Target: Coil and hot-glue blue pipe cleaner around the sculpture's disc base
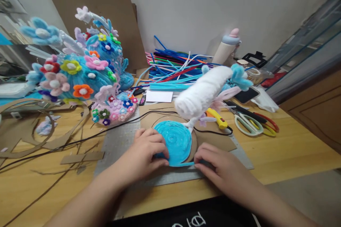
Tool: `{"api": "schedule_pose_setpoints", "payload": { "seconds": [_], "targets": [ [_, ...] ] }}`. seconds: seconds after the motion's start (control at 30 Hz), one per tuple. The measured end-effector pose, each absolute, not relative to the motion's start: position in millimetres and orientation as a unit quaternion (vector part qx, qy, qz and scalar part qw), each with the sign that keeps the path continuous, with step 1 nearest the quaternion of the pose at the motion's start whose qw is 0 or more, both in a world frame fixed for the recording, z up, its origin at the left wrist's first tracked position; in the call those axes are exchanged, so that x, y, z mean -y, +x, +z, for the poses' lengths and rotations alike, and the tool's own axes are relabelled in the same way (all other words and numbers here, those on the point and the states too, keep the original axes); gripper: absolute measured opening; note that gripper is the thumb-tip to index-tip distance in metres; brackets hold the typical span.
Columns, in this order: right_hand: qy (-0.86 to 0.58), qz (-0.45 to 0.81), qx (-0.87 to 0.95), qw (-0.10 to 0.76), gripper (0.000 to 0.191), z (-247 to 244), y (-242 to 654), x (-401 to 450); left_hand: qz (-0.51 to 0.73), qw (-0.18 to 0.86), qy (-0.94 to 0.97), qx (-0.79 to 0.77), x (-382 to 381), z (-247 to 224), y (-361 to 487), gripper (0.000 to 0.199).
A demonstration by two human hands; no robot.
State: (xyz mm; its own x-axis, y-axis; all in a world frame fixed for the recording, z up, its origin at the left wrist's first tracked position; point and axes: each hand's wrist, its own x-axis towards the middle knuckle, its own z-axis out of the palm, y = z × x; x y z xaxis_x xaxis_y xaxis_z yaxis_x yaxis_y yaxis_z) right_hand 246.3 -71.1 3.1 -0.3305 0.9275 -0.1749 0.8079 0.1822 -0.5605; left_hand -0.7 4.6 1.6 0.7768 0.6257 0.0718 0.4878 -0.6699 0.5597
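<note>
A round cardboard disc (194, 146) lies on the grey cutting mat (125, 149), covered over most of its face by a coil of blue pipe cleaner (174, 138). My left hand (150, 149) rests on the coil's left edge, fingers curled, thumb at the near rim. A straight blue pipe cleaner (186, 164) runs right from the coil, and its free stretch is pinched in my right hand (209, 159). Behind the disc leans a thick white fuzzy roll (204, 92) on a white twisted stem that reaches the disc's far right edge.
Blue flower-covered fuzzy shapes (82, 71) stand at left near cardboard offcuts (82, 158). A black cable (106, 129) crosses the table. At right are a yellow glue gun (218, 118) and scissors (247, 124). Many coloured pipe cleaners (176, 67) and a bottle (225, 51) are behind.
</note>
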Motion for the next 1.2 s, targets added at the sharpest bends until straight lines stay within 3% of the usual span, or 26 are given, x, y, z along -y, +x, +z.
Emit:
{"api": "schedule_pose_setpoints", "payload": {
  "seconds": [0.47, 0.77, 0.87, 0.93, 1.0, 1.1, 1.2],
  "targets": [
    [-0.564, 0.270, 0.771, 0.119, 0.013, -0.2, 249.6, 60.5, 0.141, 0.229, 0.918, -0.292, 0.2, 0.9, 2.7, 0.007],
    [-0.616, 0.233, 0.746, 0.098, 0.001, 1.7, 245.0, 49.7, 0.133, 0.228, 0.921, -0.286, 0.3, -0.7, 3.7, 0.005],
    [-0.656, 0.193, 0.723, 0.098, 0.015, -0.2, 246.7, 44.1, 0.126, 0.218, 0.920, -0.302, 1.8, -0.1, 4.0, 0.003],
    [-0.662, 0.186, 0.717, 0.114, 0.028, -1.8, 249.4, 41.3, 0.134, 0.192, 0.910, -0.344, 3.0, -0.5, 3.0, 0.020],
    [-0.658, 0.208, 0.712, 0.127, 0.036, -2.8, 252.0, 39.5, 0.151, 0.148, 0.887, -0.411, 3.8, -1.7, 0.3, 0.054],
    [-0.651, 0.252, 0.704, 0.132, 0.035, -3.0, 253.6, 38.2, 0.146, 0.121, 0.843, -0.503, 3.8, -3.3, -5.1, 0.097],
    [-0.652, 0.267, 0.696, 0.136, 0.034, -2.7, 253.1, 37.5, 0.109, 0.157, 0.822, -0.537, 4.1, -3.0, -7.5, 0.116]
  ]
}}
